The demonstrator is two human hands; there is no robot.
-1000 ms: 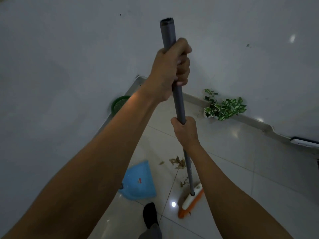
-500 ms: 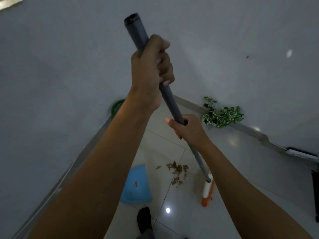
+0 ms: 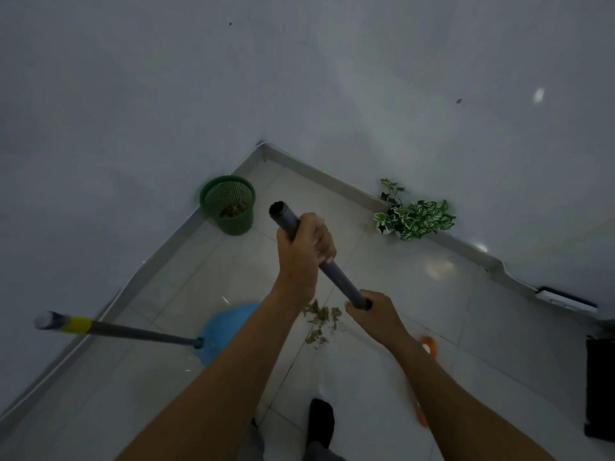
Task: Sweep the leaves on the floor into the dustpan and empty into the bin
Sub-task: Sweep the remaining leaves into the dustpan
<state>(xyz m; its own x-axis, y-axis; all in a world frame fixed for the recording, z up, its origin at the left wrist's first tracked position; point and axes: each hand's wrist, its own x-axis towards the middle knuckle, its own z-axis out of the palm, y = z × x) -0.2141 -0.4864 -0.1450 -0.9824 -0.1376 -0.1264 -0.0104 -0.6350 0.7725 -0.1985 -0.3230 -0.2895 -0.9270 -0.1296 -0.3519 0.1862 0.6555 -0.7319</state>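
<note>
My left hand (image 3: pixel 304 251) grips the grey broom handle (image 3: pixel 336 274) near its top end. Lower down the same handle my right hand (image 3: pixel 374 316) holds it. The orange broom head (image 3: pixel 430 346) is mostly hidden behind my right forearm. A small pile of dry brown leaves (image 3: pixel 321 322) lies on the tiled floor between my forearms. To its left lies the blue dustpan (image 3: pixel 223 331), its long grey handle (image 3: pixel 133 332) with a yellow band pointing left. A green mesh bin (image 3: pixel 229 204) stands in the corner with brown leaves inside.
A green-and-white leafy plant (image 3: pixel 412 216) sits against the right wall. White walls meet in the corner behind the bin. A dark mat or object (image 3: pixel 599 390) lies at the right edge. My dark-socked foot (image 3: pixel 321 422) stands on the tiles near the bottom.
The view tilted down, bringing the bin and the dustpan's long handle into sight. The broom's top end has swung lower and the broom head has shifted right, behind my right forearm.
</note>
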